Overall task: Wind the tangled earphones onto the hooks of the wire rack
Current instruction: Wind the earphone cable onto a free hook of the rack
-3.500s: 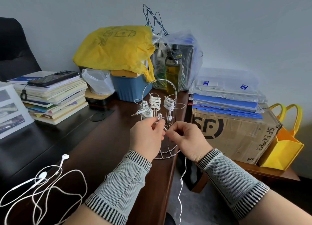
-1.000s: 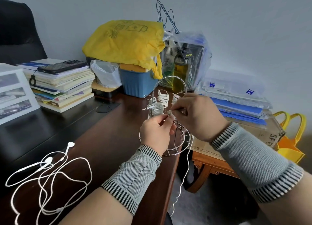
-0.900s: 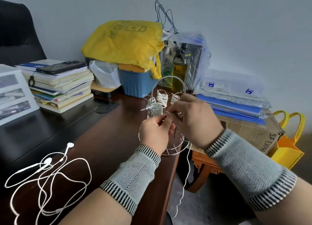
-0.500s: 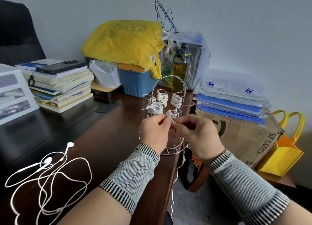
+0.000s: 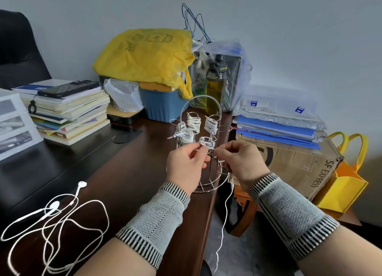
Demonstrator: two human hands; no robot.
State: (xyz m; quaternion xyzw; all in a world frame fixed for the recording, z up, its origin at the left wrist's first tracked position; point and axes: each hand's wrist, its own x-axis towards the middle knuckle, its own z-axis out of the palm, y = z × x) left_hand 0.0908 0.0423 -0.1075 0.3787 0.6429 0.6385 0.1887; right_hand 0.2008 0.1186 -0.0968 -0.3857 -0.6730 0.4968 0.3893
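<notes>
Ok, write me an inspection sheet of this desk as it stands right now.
Surface: dark wooden desk, rack near its right edge.
Job's things: wire rack upright, three wound white bundles on its upper hooks; a fourth winding begun on a lower hook.
Clutter: book stack with a phone on top, yellow bag, blue bin, bottle.
Grips: left hand and right hand each pinch the white cord at the rack.
Cables: cord tail hangs off the desk edge; loose earphones lie tangled at front left.
Surroundings: cardboard box, black chair, grey wall.
</notes>
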